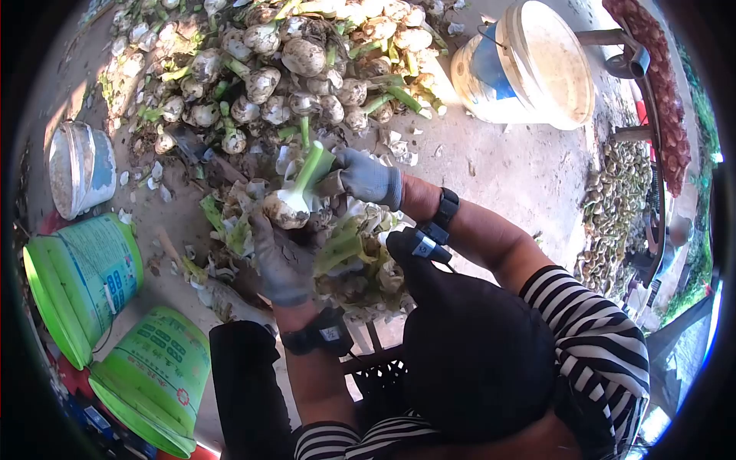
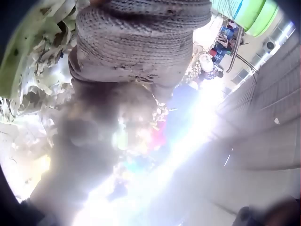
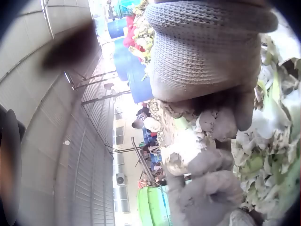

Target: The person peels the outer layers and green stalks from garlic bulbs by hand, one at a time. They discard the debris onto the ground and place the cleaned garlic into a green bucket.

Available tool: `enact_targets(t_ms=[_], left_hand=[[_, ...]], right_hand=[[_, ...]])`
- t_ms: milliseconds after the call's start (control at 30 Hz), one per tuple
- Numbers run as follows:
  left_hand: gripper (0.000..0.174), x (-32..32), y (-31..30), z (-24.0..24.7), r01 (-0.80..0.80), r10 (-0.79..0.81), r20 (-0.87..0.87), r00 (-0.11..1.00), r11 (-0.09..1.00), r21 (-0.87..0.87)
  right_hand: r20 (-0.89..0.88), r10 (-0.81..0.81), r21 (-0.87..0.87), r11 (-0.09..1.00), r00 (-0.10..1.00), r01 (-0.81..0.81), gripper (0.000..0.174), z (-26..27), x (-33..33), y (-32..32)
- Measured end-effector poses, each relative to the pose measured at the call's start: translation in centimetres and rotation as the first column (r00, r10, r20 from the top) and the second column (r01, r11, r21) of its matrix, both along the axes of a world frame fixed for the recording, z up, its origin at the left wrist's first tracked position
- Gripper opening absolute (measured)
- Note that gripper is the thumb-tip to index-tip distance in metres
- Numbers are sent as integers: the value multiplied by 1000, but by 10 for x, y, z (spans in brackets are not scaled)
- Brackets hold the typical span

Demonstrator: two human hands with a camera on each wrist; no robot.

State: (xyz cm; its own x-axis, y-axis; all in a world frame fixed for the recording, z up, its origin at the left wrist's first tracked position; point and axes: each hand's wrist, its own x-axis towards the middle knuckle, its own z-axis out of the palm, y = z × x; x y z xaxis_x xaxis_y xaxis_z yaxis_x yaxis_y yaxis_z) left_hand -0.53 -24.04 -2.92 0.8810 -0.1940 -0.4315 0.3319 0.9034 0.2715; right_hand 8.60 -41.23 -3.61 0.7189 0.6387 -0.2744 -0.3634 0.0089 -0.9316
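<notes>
A garlic bulb point(image 1: 287, 208) with a thick green stem point(image 1: 313, 167) is held up over a heap of peeled leaves point(image 1: 356, 257). My gloved left hand point(image 1: 282, 264) grips the bulb from below, its fingers around the near side. Beside the stem, my gloved right hand point(image 1: 369, 178) pinches a dull outer leaf point(image 1: 331, 185) that hangs from the plant. In the right wrist view, the curled right hand point(image 3: 204, 61) is above the pale bulb point(image 3: 181, 157), with gloved left fingers point(image 3: 207, 193) below it. The left wrist view shows mainly the left glove's knit back point(image 2: 136, 47).
A large pile of untrimmed garlic point(image 1: 284, 69) lies ahead. On the left stand a small white bucket point(image 1: 83, 169) and two green buckets point(image 1: 84, 284) point(image 1: 157, 376). A white bucket point(image 1: 529, 65) lies tipped at upper right. More bulbs point(image 1: 621, 215) spread along the right.
</notes>
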Motion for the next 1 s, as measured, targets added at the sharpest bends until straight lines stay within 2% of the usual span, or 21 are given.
enact_targets(t_ms=[67,133,167,200,233,267,300,367,433,467,500,567,633,667,700,733,767,800,833,933,1000], left_hand=[[41,-1,-4,2,-42,42,-6,999,999,23],[40,-5,0,-12,24,-32,11,999,899,437],[40,-4,2,-17,23,-31,11,999,898,440],[38,0,3,-22,30,-85,25,996,591,806],[35,3,4,-26,6,-135,14,991,149,989],[32,5,6,-18,77,-205,-49,978,132,988],[32,6,4,-11,78,-204,-50,978,131,988],[32,7,-7,6,-25,-160,137,978,557,830],[32,4,-7,-10,-59,-117,165,979,614,787],[33,4,2,-31,-3,-20,43,999,874,486],[34,8,6,-34,-7,18,-110,994,995,101],[38,13,12,-23,-115,122,-92,988,990,76],[40,15,15,-6,-161,186,-62,981,945,285],[34,15,15,-10,-172,212,-63,975,907,384],[34,13,13,-11,-167,208,-68,976,908,384],[28,13,8,-12,-168,194,30,981,754,635],[22,13,4,-11,-184,150,122,981,532,826],[21,12,2,-11,-161,89,135,987,494,854],[21,11,-1,-10,-156,88,130,988,498,853],[24,9,-7,-1,-142,112,91,990,658,739],[27,4,-1,-2,-155,102,119,988,746,647]], right_hand=[[10,26,36,999,1000,-26,21,-3,3,-2],[86,94,-38,995,992,-91,22,-4,2,-5],[87,94,-36,995,992,-92,22,-10,0,-6],[51,130,49,990,990,-132,22,-20,0,-8],[19,170,134,976,985,-171,22,-30,0,-10],[70,121,152,980,990,-130,21,-27,-3,-11],[69,121,153,980,990,-131,21,-26,-3,-10],[24,100,-26,995,995,-100,22,-24,-5,-8],[-105,195,-90,975,975,-205,24,-28,-9,-6],[-85,304,126,948,949,-293,25,-24,-16,-4],[-44,402,333,869,915,-366,27,-15,-19,-3],[-184,438,369,860,880,-351,32,-10,-15,-17],[18,413,110,904,911,-412,36,-8,-4,-24],[252,328,118,923,910,-366,33,-9,2,-14],[248,325,119,925,912,-362,33,-8,1,-11],[359,366,-267,922,858,-281,29,-4,0,-11],[431,445,-603,789,785,-116,25,6,0,-7],[528,357,-541,841,771,-19,21,10,-2,-1],[590,412,-587,810,694,18,22,15,-4,6],[481,547,-724,689,685,-41,22,16,-1,18],[544,417,-490,862,728,-128,19,6,2,11]])
